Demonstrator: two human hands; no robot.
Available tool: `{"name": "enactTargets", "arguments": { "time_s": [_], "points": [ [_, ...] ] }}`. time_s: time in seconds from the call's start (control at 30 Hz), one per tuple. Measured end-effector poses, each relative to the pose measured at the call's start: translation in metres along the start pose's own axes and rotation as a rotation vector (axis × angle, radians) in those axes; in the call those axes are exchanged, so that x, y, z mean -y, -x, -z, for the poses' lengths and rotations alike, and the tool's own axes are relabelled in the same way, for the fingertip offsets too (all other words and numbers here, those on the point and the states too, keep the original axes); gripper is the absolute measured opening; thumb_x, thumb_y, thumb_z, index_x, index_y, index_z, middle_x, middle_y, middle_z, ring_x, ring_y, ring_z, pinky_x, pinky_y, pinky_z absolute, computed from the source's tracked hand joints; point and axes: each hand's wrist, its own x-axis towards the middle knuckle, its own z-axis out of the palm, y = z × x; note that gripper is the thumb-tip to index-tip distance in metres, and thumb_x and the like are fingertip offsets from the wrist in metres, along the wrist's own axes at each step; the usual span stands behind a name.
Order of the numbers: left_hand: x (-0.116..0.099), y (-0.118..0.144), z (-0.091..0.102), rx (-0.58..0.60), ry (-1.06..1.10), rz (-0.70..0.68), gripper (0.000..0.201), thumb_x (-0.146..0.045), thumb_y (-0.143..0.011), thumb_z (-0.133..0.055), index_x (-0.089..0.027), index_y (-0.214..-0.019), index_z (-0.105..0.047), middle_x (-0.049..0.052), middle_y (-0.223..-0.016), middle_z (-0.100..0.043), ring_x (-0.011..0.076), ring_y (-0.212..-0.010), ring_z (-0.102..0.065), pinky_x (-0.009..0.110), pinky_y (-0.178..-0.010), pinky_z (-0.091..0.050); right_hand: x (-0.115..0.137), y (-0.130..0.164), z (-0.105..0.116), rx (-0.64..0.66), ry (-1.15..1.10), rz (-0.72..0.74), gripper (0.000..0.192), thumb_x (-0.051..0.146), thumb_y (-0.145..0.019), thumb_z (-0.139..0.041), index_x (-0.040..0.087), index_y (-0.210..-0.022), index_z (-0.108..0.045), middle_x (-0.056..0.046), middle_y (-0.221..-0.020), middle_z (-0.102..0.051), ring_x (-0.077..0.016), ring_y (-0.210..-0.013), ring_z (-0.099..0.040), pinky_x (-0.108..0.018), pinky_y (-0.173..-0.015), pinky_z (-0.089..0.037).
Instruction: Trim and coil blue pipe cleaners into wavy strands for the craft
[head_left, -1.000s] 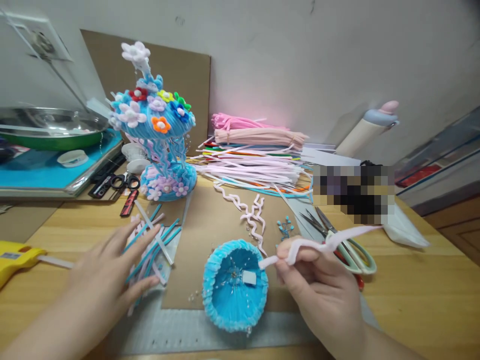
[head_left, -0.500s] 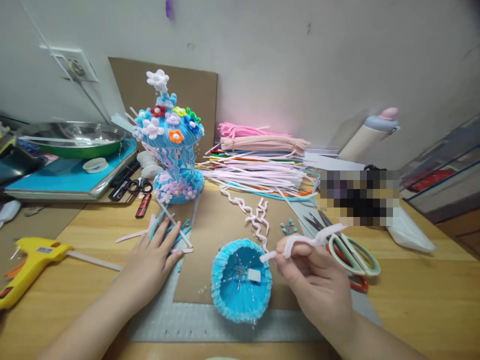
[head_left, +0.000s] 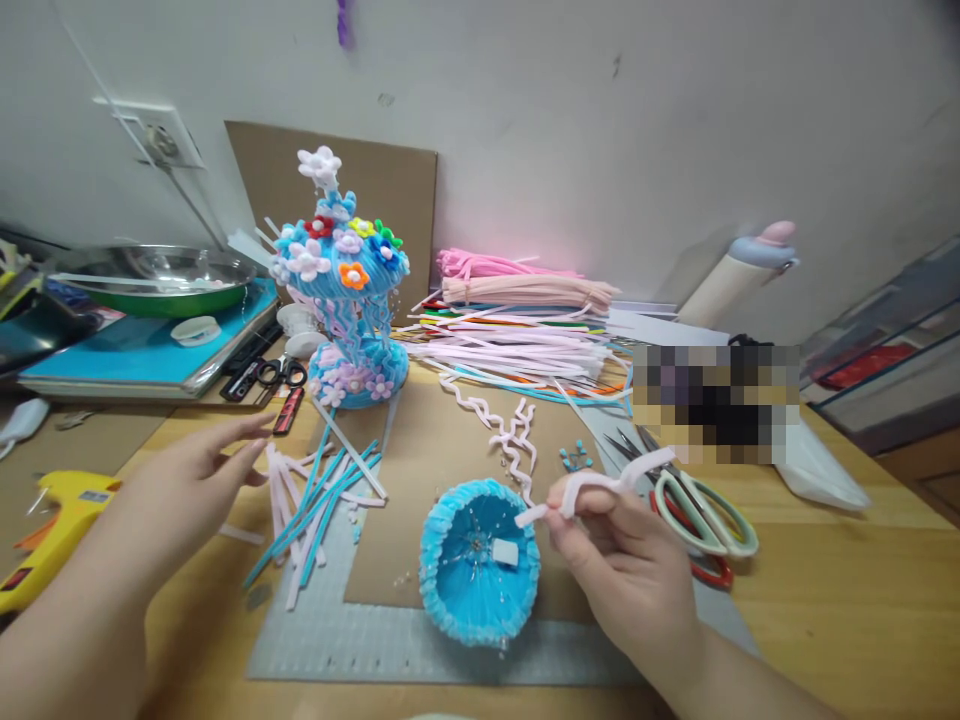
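My right hand (head_left: 622, 540) pinches a wavy pale pink pipe cleaner (head_left: 586, 481), its short end pointing left over the rim of a blue fuzzy bowl shape (head_left: 480, 625). Inside the bowl are clear beads on strands and a small white block (head_left: 505, 552). Fingers apart and empty, my left hand (head_left: 206, 470) hovers left of a loose pile of blue and pink pipe cleaner pieces (head_left: 319, 510). Curled pink pipe cleaners (head_left: 517, 440) lie on the cardboard sheet (head_left: 405, 470) behind the bowl.
A flower-covered blue pipe cleaner ornament (head_left: 349, 270) stands at back left. Bundles of pipe cleaners (head_left: 525, 290) lie by the wall. Scissors (head_left: 701, 510) rest at right, a yellow glue gun (head_left: 60, 520) at left. A bottle (head_left: 739, 275) leans at back right.
My left hand has lifted off the pile of cut pipe cleaners and moved left, uncovering the pieces. My right hand stays nearly in place with its pink pipe cleaner.
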Motion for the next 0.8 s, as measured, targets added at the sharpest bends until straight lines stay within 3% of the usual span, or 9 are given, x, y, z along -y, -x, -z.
{"name": "enactTargets", "arguments": {
  "time_s": [0.07, 0.13, 0.27, 0.37, 0.47, 0.57, 0.7, 0.8],
  "points": [
    [0.001, -0.007, 0.001, -0.005, -0.074, -0.136, 0.049, -0.046, -0.09, -0.034, -0.015, -0.118, -0.06, 0.008, -0.097, -0.072, 0.0241, -0.077, -0.067, 0.032, -0.062, -0.051, -0.001, 0.001, 0.0, 0.005, 0.004, -0.012, 0.011, 0.011, -0.082, -0.058, 0.022, -0.081, -0.058, -0.001, -0.081, -0.061, -0.0139, -0.07, -0.062, -0.025, -0.063, -0.049],
    [-0.002, -0.016, -0.006, -0.007, -0.085, -0.365, 0.044, -0.038, -0.091, -0.035, -0.011, -0.112, -0.063, 0.012, -0.108, -0.068, 0.0238, -0.088, -0.065, 0.032, -0.073, -0.05, -0.002, 0.002, 0.0, 0.017, 0.016, -0.028, 0.009, 0.013, -0.082, -0.059, 0.022, -0.081, -0.058, -0.001, -0.082, -0.061, -0.0146, -0.071, -0.062, -0.025, -0.063, -0.05],
    [-0.011, -0.036, -0.03, 0.085, -0.085, -0.626, 0.037, -0.027, -0.091, -0.036, -0.017, -0.102, -0.069, 0.006, -0.109, -0.067, 0.0183, -0.102, -0.059, 0.027, -0.09, -0.043, -0.007, 0.003, 0.0, 0.028, 0.024, -0.056, 0.005, 0.017, -0.082, -0.06, 0.021, -0.08, -0.058, -0.003, -0.082, -0.06, -0.0157, -0.073, -0.06, -0.026, -0.064, -0.05],
    [-0.015, -0.045, -0.044, 0.111, -0.138, -0.724, 0.027, -0.025, -0.085, -0.044, -0.022, -0.09, -0.071, 0.006, -0.098, -0.069, 0.0205, -0.094, -0.061, 0.031, -0.086, -0.044, -0.009, 0.003, 0.0, 0.036, 0.036, -0.063, 0.005, 0.019, -0.082, -0.06, 0.021, -0.078, -0.058, -0.003, -0.081, -0.06, -0.0163, -0.074, -0.06, -0.027, -0.066, -0.05],
    [-0.016, -0.047, -0.048, 0.094, -0.203, -0.742, 0.024, -0.023, -0.085, -0.046, -0.022, -0.082, -0.069, 0.006, -0.082, -0.069, 0.0217, -0.082, -0.061, 0.032, -0.076, -0.044, -0.009, 0.002, -0.001, 0.041, 0.044, -0.071, 0.005, 0.019, -0.083, -0.059, 0.021, -0.078, -0.058, -0.003, -0.08, -0.059, -0.0163, -0.073, -0.059, -0.027, -0.065, -0.049],
    [-0.018, -0.051, -0.046, 0.051, -0.258, -0.703, 0.026, -0.023, -0.087, -0.04, -0.02, -0.086, -0.066, 0.007, -0.081, -0.067, 0.0236, -0.082, -0.061, 0.033, -0.073, -0.043, -0.008, 0.001, 0.0, 0.054, 0.041, -0.064, 0.005, 0.018, -0.083, -0.059, 0.021, -0.079, -0.057, -0.002, -0.08, -0.059, -0.0159, -0.073, -0.059, -0.026, -0.064, -0.049],
    [-0.024, -0.058, -0.045, 0.012, -0.31, -0.591, 0.038, -0.024, -0.092, -0.029, -0.018, -0.1, -0.065, 0.008, -0.097, -0.068, 0.0243, -0.092, -0.062, 0.033, -0.076, -0.043, -0.008, 0.001, 0.001, 0.064, 0.057, -0.048, 0.006, 0.016, -0.083, -0.059, 0.021, -0.08, -0.057, -0.002, -0.081, -0.059, -0.0155, -0.074, -0.059, -0.026, -0.065, -0.048],
    [-0.015, -0.049, -0.038, -0.007, -0.314, -0.509, 0.044, -0.023, -0.094, -0.022, -0.018, -0.116, -0.059, 0.007, -0.118, -0.062, 0.0239, -0.101, -0.061, 0.032, -0.079, -0.044, -0.008, 0.001, 0.001, 0.052, 0.061, -0.041, 0.008, 0.014, -0.082, -0.06, 0.022, -0.081, -0.057, -0.001, -0.081, -0.059, -0.0146, -0.071, -0.059, -0.025, -0.062, -0.047]
  ]
}}
